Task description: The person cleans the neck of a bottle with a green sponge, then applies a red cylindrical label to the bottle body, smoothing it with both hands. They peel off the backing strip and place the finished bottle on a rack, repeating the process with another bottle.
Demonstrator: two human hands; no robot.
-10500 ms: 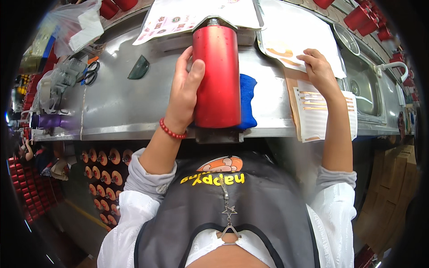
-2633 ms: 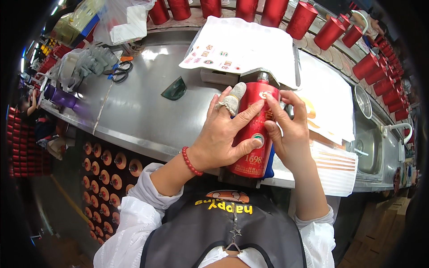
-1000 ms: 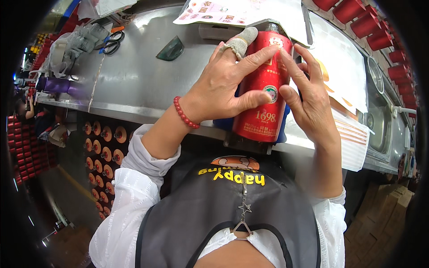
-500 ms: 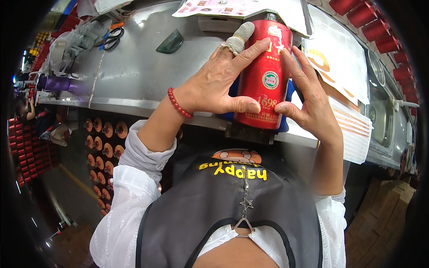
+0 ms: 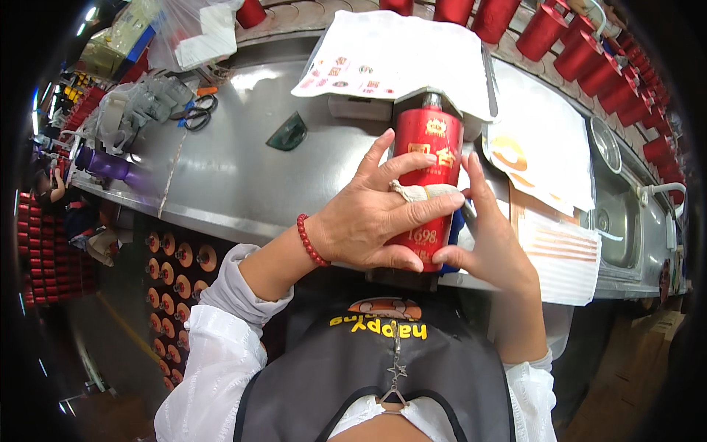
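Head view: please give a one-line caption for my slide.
Both hands, left hand and right hand, hold a red bottle upright at a steel counter.

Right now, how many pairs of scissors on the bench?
1. The scissors lie at the bench's far left, beside the grey gloves. More could be hidden under the gloves or paper sheets.

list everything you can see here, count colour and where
bottle: one, red, upright at the counter's near edge, held by both hands
counter: one, steel, across the middle
sticker sheets: a stack, white, behind the bottle
scissors: one pair, dark, far left
gloves: a heap, grey, beside the scissors
red tubes: a row, along the far edge
sink: one, steel, right
left hand: wrapped across the bottle's front, red bead bracelet
right hand: against its right side
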